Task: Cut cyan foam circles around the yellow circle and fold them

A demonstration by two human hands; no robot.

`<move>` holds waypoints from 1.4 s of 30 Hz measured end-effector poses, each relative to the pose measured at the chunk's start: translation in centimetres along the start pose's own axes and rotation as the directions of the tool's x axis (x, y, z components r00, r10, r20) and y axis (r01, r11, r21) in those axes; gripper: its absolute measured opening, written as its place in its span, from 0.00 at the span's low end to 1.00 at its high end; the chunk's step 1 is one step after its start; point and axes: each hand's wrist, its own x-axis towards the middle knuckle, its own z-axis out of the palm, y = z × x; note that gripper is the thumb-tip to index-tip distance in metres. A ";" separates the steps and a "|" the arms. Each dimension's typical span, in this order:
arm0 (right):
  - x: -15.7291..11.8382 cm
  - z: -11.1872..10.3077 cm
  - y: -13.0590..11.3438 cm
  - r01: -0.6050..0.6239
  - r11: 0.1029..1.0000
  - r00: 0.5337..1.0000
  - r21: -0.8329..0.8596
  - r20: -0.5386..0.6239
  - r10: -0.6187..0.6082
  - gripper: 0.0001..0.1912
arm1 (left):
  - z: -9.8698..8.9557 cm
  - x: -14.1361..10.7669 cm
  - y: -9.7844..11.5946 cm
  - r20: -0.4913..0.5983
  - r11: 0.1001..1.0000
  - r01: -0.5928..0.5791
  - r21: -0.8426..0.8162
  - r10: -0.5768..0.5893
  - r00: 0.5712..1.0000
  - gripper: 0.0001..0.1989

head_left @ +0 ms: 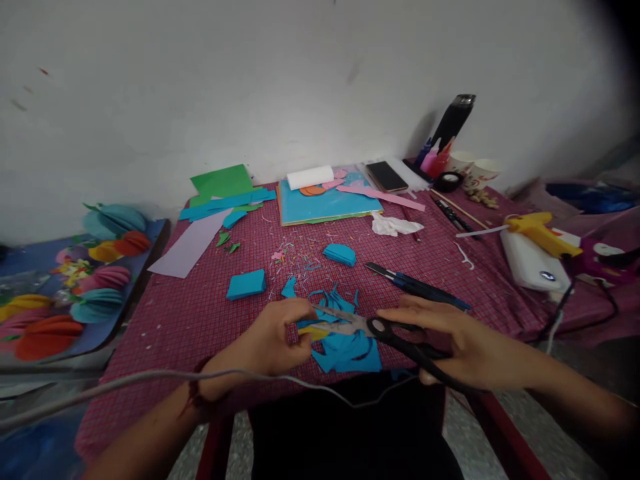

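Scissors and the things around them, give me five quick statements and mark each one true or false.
1. The right hand holds the scissors. True.
2. The scissors' handles are yellow. False: they are black.
3. Blue paper scraps lie below the scissors' blades. True.
4. The utility knife lies under the scissors. False: the utility knife lies beyond the right hand.
5. The yellow glue gun rests on a white box. True.
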 end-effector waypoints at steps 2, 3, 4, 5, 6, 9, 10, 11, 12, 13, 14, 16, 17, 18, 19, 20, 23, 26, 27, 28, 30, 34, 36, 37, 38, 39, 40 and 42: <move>0.0 -0.1 -0.1 0.022 0.999 1.000 -0.042 0.014 -0.021 0.39 | -0.2 -0.2 0.4 0.035 1.000 0.006 0.005 -0.006 0.999 0.09; 0.1 -0.2 -0.2 0.036 0.998 0.999 -0.047 0.026 -0.035 0.38 | -0.2 -0.2 0.5 0.063 1.000 0.007 0.000 -0.007 0.998 0.11; 0.3 -0.2 -0.4 0.054 0.998 0.998 -0.045 0.043 -0.052 0.38 | -0.3 -0.2 0.7 0.101 1.000 0.009 -0.009 -0.008 0.995 0.12; 0.5 -0.3 -0.6 0.073 0.997 0.996 -0.039 0.062 -0.070 0.38 | -0.3 -0.2 0.8 0.140 1.000 0.009 -0.018 -0.006 0.990 0.13; 0.7 -0.3 -0.8 0.092 0.995 0.992 -0.030 0.085 -0.089 0.37 | -0.3 -0.2 0.8 0.176 1.000 0.009 -0.026 -0.004 0.984 0.12; 1.3 -0.4 -1.4 0.135 0.991 0.983 0.001 0.125 -0.134 0.36 | -0.3 0.0 0.7 0.256 0.999 0.005 -0.049 0.007 0.967 0.09; 1.5 -0.4 -1.5 0.144 0.989 0.981 0.010 0.126 -0.144 0.36 | -0.3 0.1 0.6 0.266 0.999 0.005 -0.052 0.009 0.964 0.08; 1.6 -0.3 -1.6 0.149 0.989 0.980 0.017 0.128 -0.150 0.35 | -0.3 0.2 0.5 0.273 0.999 0.008 -0.052 0.007 0.962 0.08; 1.7 -0.3 -1.6 0.150 0.988 0.980 0.024 0.130 -0.152 0.35 | -0.3 0.3 0.5 0.281 0.999 0.013 -0.050 0.001 0.960 0.08; 1.7 -0.3 -1.5 0.148 0.988 0.980 0.030 0.131 -0.151 0.34 | -0.3 0.4 0.6 0.289 0.999 0.021 -0.047 -0.007 0.957 0.08; 1.8 -0.3 -1.5 0.147 0.989 0.980 0.035 0.132 -0.150 0.34 | -0.2 0.4 0.6 0.295 0.998 0.036 -0.043 -0.022 0.955 0.08; 1.8 -0.2 -1.3 0.146 0.988 0.980 0.044 0.127 -0.150 0.34 | -0.2 0.5 0.7 0.302 0.997 0.067 -0.028 -0.055 0.952 0.09; 1.8 -0.2 -1.2 0.147 0.988 0.981 0.045 0.122 -0.152 0.34 | -0.2 0.6 0.8 0.299 0.997 0.073 -0.018 -0.065 0.952 0.09; 1.8 -0.3 -1.1 0.150 0.988 0.981 0.041 0.118 -0.154 0.33 | -0.2 0.6 0.8 0.292 0.997 0.076 -0.009 -0.070 0.954 0.08; 1.8 -0.3 -1.0 0.152 0.988 0.981 0.033 0.118 -0.155 0.33 | -0.2 0.7 0.7 0.290 0.997 0.072 -0.003 -0.068 0.954 0.07; 1.7 -0.3 -1.0 0.155 0.988 0.981 0.022 0.117 -0.156 0.33 | -0.2 0.7 0.7 0.290 0.998 0.061 0.001 -0.058 0.955 0.06; 1.5 -0.4 -0.9 0.159 0.987 0.981 -0.004 0.111 -0.157 0.34 | -0.1 0.9 0.3 0.287 1.000 -0.007 0.000 0.007 0.958 0.02; 1.5 -0.4 -0.8 0.152 0.988 0.982 0.005 0.111 -0.152 0.34 | 0.1 1.0 0.1 0.266 0.999 -0.046 -0.001 0.044 0.963 0.01; 1.5 -0.3 -0.8 0.148 0.989 0.983 0.011 0.110 -0.149 0.34 | 0.2 1.0 0.1 0.261 0.999 -0.041 -0.005 0.041 0.965 0.01; 1.5 -0.3 -0.8 0.146 0.989 0.983 0.018 0.108 -0.147 0.34 | 0.2 1.0 0.0 0.259 0.999 -0.030 -0.009 0.032 0.965 0.02; 1.6 -0.3 -0.8 0.142 0.989 0.984 0.028 0.108 -0.144 0.34 | 0.3 1.0 0.0 0.268 1.000 -0.004 -0.021 0.009 0.963 0.04; 1.7 -0.3 -0.8 0.140 0.990 0.981 0.023 0.129 -0.142 0.33 | 0.3 1.1 -0.2 0.285 0.999 0.012 -0.032 -0.003 0.958 0.06; 1.8 -0.3 -0.8 0.143 0.989 0.981 0.024 0.126 -0.145 0.33 | 0.4 1.1 -0.2 0.279 0.999 0.001 -0.036 0.010 0.960 0.07; 1.8 -0.3 -0.8 0.146 0.989 0.982 0.025 0.121 -0.148 0.32 | 0.4 1.1 -0.1 0.274 0.999 -0.002 -0.036 0.012 0.962 0.07; 1.8 -0.3 -0.8 0.149 0.988 0.982 0.027 0.116 -0.151 0.32 | 0.4 1.1 -0.1 0.273 0.999 0.000 -0.038 0.011 0.962 0.07; 1.8 -0.3 -0.8 0.152 0.988 0.982 0.026 0.114 -0.154 0.32 | 0.5 1.1 0.0 0.273 0.999 0.005 -0.042 0.007 0.962 0.07; 1.8 -0.3 -0.8 0.153 0.988 0.981 0.023 0.114 -0.155 0.32 | 0.5 1.1 0.0 0.275 0.999 0.011 -0.047 0.002 0.962 0.07; 1.7 -0.4 -0.8 0.151 0.988 0.981 0.012 0.120 -0.152 0.32 | 0.6 1.1 0.1 0.274 0.998 0.021 -0.060 -0.004 0.962 0.06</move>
